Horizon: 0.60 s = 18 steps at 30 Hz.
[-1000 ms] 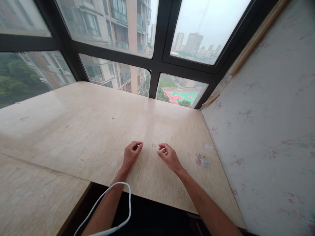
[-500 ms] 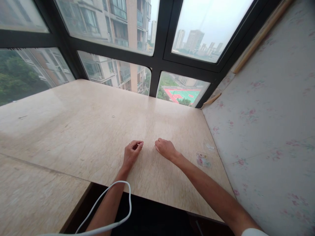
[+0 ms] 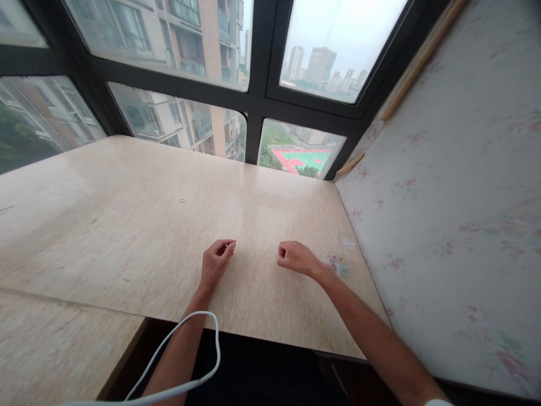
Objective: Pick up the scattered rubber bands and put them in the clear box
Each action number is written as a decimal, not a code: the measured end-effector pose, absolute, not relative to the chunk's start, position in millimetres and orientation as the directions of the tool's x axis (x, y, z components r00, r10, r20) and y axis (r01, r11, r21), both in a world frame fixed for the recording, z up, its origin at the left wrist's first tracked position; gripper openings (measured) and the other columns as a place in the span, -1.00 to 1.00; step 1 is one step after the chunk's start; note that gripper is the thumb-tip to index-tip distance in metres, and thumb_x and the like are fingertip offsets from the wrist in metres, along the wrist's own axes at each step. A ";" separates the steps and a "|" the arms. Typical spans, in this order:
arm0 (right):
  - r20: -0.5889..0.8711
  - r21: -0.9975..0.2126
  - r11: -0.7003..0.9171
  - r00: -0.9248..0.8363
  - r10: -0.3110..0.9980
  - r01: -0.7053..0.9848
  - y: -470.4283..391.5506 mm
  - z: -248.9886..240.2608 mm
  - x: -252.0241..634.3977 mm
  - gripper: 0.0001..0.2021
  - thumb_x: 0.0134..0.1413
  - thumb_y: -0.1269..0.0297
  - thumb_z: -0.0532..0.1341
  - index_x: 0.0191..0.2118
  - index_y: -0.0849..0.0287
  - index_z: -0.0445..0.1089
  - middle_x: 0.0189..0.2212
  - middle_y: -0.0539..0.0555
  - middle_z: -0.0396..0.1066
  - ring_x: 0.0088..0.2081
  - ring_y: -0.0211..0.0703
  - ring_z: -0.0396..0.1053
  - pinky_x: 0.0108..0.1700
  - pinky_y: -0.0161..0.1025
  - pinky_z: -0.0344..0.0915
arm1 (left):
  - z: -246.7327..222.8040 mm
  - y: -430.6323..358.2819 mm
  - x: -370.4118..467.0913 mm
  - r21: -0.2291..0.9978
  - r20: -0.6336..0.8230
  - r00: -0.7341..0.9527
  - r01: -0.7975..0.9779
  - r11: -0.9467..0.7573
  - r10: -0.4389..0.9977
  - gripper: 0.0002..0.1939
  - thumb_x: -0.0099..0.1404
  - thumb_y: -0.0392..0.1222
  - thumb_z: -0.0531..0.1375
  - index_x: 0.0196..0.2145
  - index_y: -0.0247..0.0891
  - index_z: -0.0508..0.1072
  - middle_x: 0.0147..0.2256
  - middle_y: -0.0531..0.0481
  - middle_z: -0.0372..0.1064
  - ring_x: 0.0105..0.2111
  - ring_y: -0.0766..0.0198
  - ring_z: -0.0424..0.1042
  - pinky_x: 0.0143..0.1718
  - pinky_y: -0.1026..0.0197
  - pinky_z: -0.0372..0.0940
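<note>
My left hand (image 3: 215,262) is over the pale marble-patterned sill (image 3: 143,242), thumb and forefinger pinched together. Whatever lies between those fingertips is too small to make out. To its right my right hand (image 3: 299,257) is closed, fingers curled in, and a tiny thin thing seems to stick out at its fingertips. A hand's width or so separates the two. Just beyond my right wrist lies a clear plastic packet (image 3: 338,265) with small coloured pieces in it. A small thin ring (image 3: 181,201) rests on the sill farther off, left of the hands.
Another bit of clear plastic (image 3: 347,241) lies by the flowered wall (image 3: 422,203) on the right. Dark window frames (image 3: 253,113) bound the sill at the back. A white cable (image 3: 217,344) loops across my left forearm in front.
My right hand has drawn away to the right, so the gap between the hands is wider. My left hand keeps its pinch. The whole view has turned slightly rightward.
</note>
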State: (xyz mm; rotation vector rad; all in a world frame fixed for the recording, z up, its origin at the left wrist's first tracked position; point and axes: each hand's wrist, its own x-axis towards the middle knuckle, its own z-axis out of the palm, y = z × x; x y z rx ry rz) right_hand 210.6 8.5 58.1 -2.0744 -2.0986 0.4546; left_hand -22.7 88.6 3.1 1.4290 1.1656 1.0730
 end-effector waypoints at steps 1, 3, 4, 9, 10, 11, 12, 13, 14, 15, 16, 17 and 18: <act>-0.078 -0.357 -0.023 -0.005 0.997 0.934 -0.4 59.8 215.7 -0.97 -0.05 0.37 0.15 -0.46 0.16 0.29 -0.46 0.00 0.41 -0.42 -0.28 0.32 -0.41 -0.39 0.14 | 3.4 88.6 -22.8 0.988 0.050 0.149 0.137 -0.070 0.988 -0.66 0.12 0.03 0.24 -0.31 -0.31 0.54 -0.40 -0.05 0.48 -0.42 0.25 0.44 -0.40 0.26 0.33; -0.030 -0.412 -0.068 0.060 0.998 0.909 -19.6 63.0 227.3 -0.93 0.04 0.34 0.09 -0.40 0.16 0.28 -0.46 -0.01 0.39 -0.44 -0.31 0.31 -0.42 -0.41 0.16 | 3.9 88.3 -22.9 0.988 0.041 0.139 0.140 -0.060 0.989 -0.66 0.12 0.03 0.24 -0.29 -0.31 0.54 -0.40 -0.05 0.48 -0.43 0.25 0.44 -0.41 0.27 0.33; 0.006 -0.457 -0.097 0.112 0.994 0.884 -29.4 64.3 234.2 -0.91 0.08 0.32 0.06 -0.38 0.17 0.28 -0.47 -0.01 0.38 -0.45 -0.32 0.31 -0.43 -0.41 0.17 | 4.1 88.2 -23.0 0.988 0.037 0.136 0.142 -0.057 0.990 -0.66 0.12 0.03 0.24 -0.29 -0.31 0.54 -0.40 -0.05 0.48 -0.43 0.25 0.44 -0.41 0.27 0.33; 0.161 -0.803 -0.169 0.482 0.861 0.571 -76.1 65.6 276.1 -0.85 0.03 0.19 0.16 -0.39 0.17 0.29 -0.57 -0.06 0.29 -0.54 -0.29 0.28 -0.49 -0.38 0.20 | 3.3 87.3 -23.6 0.984 0.029 0.136 0.173 -0.052 0.990 -0.65 0.11 0.03 0.26 -0.28 -0.30 0.54 -0.42 -0.02 0.48 -0.42 0.25 0.44 -0.41 0.28 0.32; 0.162 -0.833 -0.175 0.534 0.830 0.525 -84.3 65.3 284.8 -0.84 0.01 0.17 0.18 -0.40 0.17 0.30 -0.58 -0.06 0.28 -0.55 -0.29 0.27 -0.50 -0.37 0.21 | 2.8 87.2 -23.8 0.982 0.027 0.137 0.180 -0.052 0.990 -0.65 0.10 0.04 0.26 -0.28 -0.30 0.54 -0.42 -0.02 0.47 -0.42 0.25 0.44 -0.41 0.28 0.31; 0.160 -0.850 -0.185 0.578 0.800 0.492 -92.1 64.9 293.0 -0.82 -0.01 0.15 0.20 -0.40 0.17 0.30 -0.58 -0.06 0.28 -0.56 -0.29 0.27 -0.51 -0.37 0.21 | 2.3 87.0 -24.0 0.981 0.025 0.138 0.187 -0.051 0.990 -0.65 0.10 0.04 0.26 -0.28 -0.30 0.54 -0.42 -0.02 0.47 -0.42 0.25 0.44 -0.41 0.28 0.31; 0.158 -0.859 -0.198 0.614 0.773 0.471 -99.2 64.5 300.5 -0.81 -0.02 0.14 0.21 -0.40 0.17 0.31 -0.57 -0.05 0.30 -0.56 -0.29 0.27 -0.51 -0.36 0.21 | 1.9 86.9 -24.1 0.980 0.025 0.138 0.194 -0.052 0.990 -0.64 0.10 0.05 0.26 -0.27 -0.29 0.54 -0.42 -0.01 0.47 -0.42 0.25 0.44 -0.41 0.28 0.31; 0.158 -0.862 -0.213 0.642 0.750 0.460 -105.7 64.1 307.3 -0.80 -0.03 0.13 0.21 -0.40 0.18 0.32 -0.56 -0.04 0.32 -0.56 -0.29 0.27 -0.51 -0.36 0.22 | 1.6 86.7 -24.3 0.978 0.026 0.136 0.203 -0.054 0.990 -0.64 0.10 0.05 0.26 -0.27 -0.29 0.54 -0.43 -0.01 0.47 -0.42 0.25 0.44 -0.41 0.28 0.31; 0.158 -0.859 -0.230 0.664 0.731 0.458 -111.6 63.6 313.2 -0.79 -0.04 0.13 0.22 -0.40 0.18 0.33 -0.54 -0.03 0.34 -0.57 -0.29 0.27 -0.51 -0.35 0.22 | 1.6 86.4 -24.4 0.975 0.029 0.134 0.213 -0.057 0.991 -0.64 0.09 0.06 0.26 -0.27 -0.29 0.54 -0.43 -0.01 0.47 -0.42 0.25 0.44 -0.40 0.27 0.30; 0.160 -0.851 -0.250 0.681 0.715 0.462 -116.7 62.9 318.2 -0.79 -0.04 0.12 0.22 -0.40 0.18 0.34 -0.53 -0.02 0.35 -0.57 -0.28 0.28 -0.51 -0.35 0.21 | 1.8 86.1 -24.4 0.973 0.032 0.132 0.224 -0.061 0.991 -0.63 0.10 0.06 0.26 -0.27 -0.28 0.54 -0.43 0.00 0.46 -0.41 0.25 0.43 -0.40 0.27 0.30; 0.162 -0.839 -0.272 0.693 0.703 0.471 -121.1 61.9 322.3 -0.79 -0.04 0.12 0.21 -0.40 0.18 0.35 -0.52 -0.01 0.36 -0.57 -0.28 0.28 -0.50 -0.34 0.21 | 2.3 85.7 -24.3 0.970 0.034 0.132 0.233 -0.065 0.991 -0.63 0.10 0.06 0.26 -0.27 -0.28 0.54 -0.43 0.00 0.46 -0.41 0.25 0.43 -0.40 0.27 0.30; 0.162 -0.824 -0.296 0.702 0.694 0.483 -124.8 60.6 325.6 -0.79 -0.04 0.12 0.21 -0.40 0.18 0.36 -0.51 -0.01 0.37 -0.56 -0.27 0.29 -0.50 -0.34 0.21 | 3.1 85.2 -24.1 0.969 0.036 0.131 0.239 -0.067 0.991 -0.63 0.10 0.07 0.26 -0.27 -0.28 0.54 -0.43 0.00 0.46 -0.41 0.24 0.43 -0.40 0.27 0.30; 0.164 -0.805 -0.321 0.707 0.688 0.499 -127.8 58.9 328.2 -0.79 -0.04 0.12 0.21 -0.40 0.18 0.37 -0.52 -0.01 0.38 -0.56 -0.26 0.30 -0.50 -0.34 0.20 | 4.1 84.7 -23.9 0.967 0.036 0.130 0.245 -0.067 0.991 -0.63 0.09 0.07 0.26 -0.27 -0.27 0.54 -0.42 0.00 0.46 -0.41 0.24 0.43 -0.40 0.27 0.31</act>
